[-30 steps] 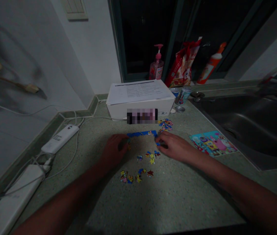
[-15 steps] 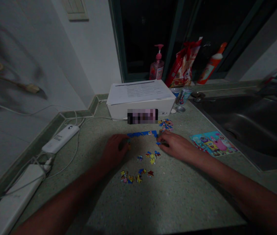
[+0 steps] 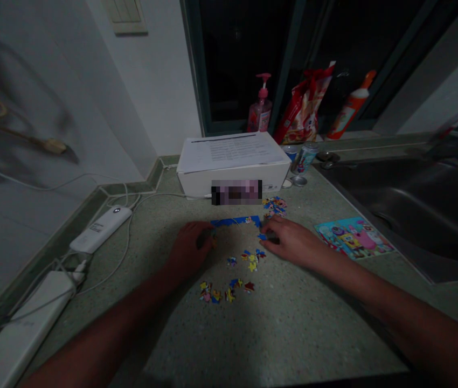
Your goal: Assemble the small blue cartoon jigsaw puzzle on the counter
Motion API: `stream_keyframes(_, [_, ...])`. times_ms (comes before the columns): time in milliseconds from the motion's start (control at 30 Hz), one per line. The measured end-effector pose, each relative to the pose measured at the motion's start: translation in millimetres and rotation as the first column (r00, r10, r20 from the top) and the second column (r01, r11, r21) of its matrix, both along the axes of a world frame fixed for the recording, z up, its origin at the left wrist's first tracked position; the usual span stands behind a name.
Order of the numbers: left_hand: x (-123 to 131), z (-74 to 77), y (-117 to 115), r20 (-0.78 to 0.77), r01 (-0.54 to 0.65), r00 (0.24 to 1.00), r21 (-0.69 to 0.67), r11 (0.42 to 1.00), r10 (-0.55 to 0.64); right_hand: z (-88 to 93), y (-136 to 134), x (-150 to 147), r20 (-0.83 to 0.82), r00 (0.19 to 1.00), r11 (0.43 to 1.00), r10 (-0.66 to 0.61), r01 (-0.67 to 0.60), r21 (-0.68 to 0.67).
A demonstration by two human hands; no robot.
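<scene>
We are leaning over a speckled green surface (image 3: pixel 293 328) in dim light, and almost nothing is changing: our two hands are staying where they were a moment ago, with only a slight shift in the view. Our left hand (image 3: pixel 191 250) is curling down at the left end of a blue jigsaw strip (image 3: pixel 235 221), a short row of what look like joined edge pieces at about 12 o'clock. Our right hand (image 3: pixel 289 242) is reaching in from about 3 o'clock, its fingertips (image 3: pixel 267 229) resting near the strip's right end, just beside a small blue piece (image 3: pixel 262 236). Both grips are narrow and low over the surface, but we cannot tell whether either is holding a piece. Loose jigsaw pieces (image 3: pixel 252 260) are lying in two scattered clusters at about 6 o'clock, and a heap of pieces (image 3: pixel 274 206) is sitting at about 1 o'clock. A SpongeBob picture card (image 3: pixel 353 238) is lying flat at about 3 o'clock, beside a steel sink (image 3: pixel 398 210). A white box (image 3: pixel 196 186) topped with a printed sheet (image 3: pixel 229 152) is standing just beyond the strip, and a white charger (image 3: pixel 100 230) is lying among cables at about 10 o'clock.
</scene>
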State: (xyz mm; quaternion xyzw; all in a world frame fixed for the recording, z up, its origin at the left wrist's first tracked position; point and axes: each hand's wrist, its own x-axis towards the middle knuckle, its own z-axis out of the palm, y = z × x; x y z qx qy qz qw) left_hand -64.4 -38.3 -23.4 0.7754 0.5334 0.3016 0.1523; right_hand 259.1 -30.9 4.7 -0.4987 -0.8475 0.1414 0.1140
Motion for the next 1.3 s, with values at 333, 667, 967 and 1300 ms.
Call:
stream_keyframes(333, [0.8, 0.1, -0.1, -0.008, -0.004, 1.000, 0.004, 1.000, 0.004, -4.6, 3.2, -0.9, -0.034, 0.998, 0.999, -0.043, 0.043, -0.013])
stream_keyframes(667, [0.5, 1.1, -1.0, -0.001, -0.005, 1.000, 0.006, 1.000, 0.005, -8.2, 6.0, -3.6, -0.028, 0.997, 0.997, -0.074, 0.075, 0.020])
stream_keyframes(967, [0.4, -0.2, -0.4, -0.009, 0.009, 1.000, 0.013, 1.000, -0.009, -9.5, 8.4, -3.7, -0.023, 0.994, 0.992, -0.108, 0.109, 0.066])
stream_keyframes(1300, [-0.2, -1.0, -0.4, -0.024, 0.018, 1.000, 0.028, 0.999, -0.017, -14.4, 10.2, -3.4, -0.037, 0.991, 0.988, -0.129, 0.132, 0.084])
